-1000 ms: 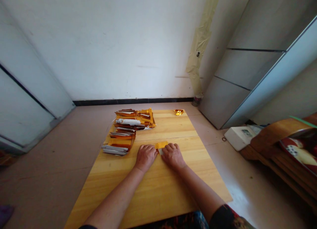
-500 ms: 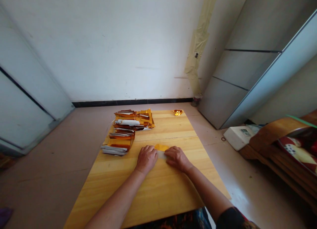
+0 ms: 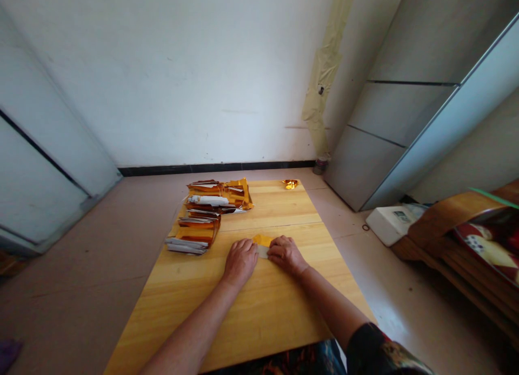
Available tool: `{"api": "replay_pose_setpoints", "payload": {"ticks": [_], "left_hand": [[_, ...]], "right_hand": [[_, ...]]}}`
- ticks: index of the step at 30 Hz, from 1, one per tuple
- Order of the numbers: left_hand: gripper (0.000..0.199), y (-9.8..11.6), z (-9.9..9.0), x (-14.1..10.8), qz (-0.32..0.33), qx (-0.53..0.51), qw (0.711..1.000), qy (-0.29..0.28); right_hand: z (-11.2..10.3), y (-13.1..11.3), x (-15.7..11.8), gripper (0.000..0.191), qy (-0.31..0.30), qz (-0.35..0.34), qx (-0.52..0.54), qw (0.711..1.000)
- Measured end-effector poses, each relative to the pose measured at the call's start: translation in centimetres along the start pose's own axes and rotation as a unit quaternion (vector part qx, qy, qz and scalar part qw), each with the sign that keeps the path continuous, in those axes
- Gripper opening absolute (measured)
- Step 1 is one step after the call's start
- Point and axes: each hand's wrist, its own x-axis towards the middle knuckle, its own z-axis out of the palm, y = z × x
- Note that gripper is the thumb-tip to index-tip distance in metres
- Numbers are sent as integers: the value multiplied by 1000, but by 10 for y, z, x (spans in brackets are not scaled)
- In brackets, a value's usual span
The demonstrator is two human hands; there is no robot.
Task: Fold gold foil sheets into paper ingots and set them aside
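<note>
My left hand [image 3: 240, 262] and my right hand [image 3: 286, 255] rest close together on a wooden table [image 3: 259, 321], fingers on a small folded sheet of gold foil [image 3: 263, 240]. The sheet shows a gold top and a silver strip [image 3: 263, 252] between my fingers, and its lower part is hidden by them. To the left of my left hand lies a loose stack of gold and silver foil sheets [image 3: 211, 213]. A small crumpled gold foil piece [image 3: 290, 184] sits at the table's far edge.
The table stands on a pinkish floor [image 3: 81, 245] against a white wall. To the right are a grey cabinet [image 3: 389, 132], a white box [image 3: 391, 225] and a wooden bench with a red patterned cushion [image 3: 486, 240]. A seam crosses the tabletop.
My right hand has slid left and forward, back towards the foil, and now covers more of it. The foil stack and the crumpled piece have not visibly moved.
</note>
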Motion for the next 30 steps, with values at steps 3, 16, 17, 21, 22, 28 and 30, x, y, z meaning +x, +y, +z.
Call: {"api": "replay_pose_setpoints", "payload": {"ticks": [3,16,17,21,22,28,30], "left_hand": [[19,-2,2,2,-4,-10,1000,-6],[20,7,4,4,-43,-46,997,-34],[19,7,4,4,-44,-46,997,-36],[18,6,5,4,-42,-49,997,-29],[18,6,5,3,-42,-49,998,-27],[19,12,-1,0,-54,-52,997,-30],[20,16,-5,-2,-43,-56,997,-29]], "right_hand": [[1,-3,3,10,1,0,-17,1000],[-2,17,9,12,-50,-58,77,994],[-2,19,7,15,-45,-55,86,994],[-1,19,5,21,-28,-37,88,995],[0,18,5,19,-25,-32,81,996],[4,13,13,10,-26,-17,62,998],[3,13,15,10,-28,-11,75,997]]}}
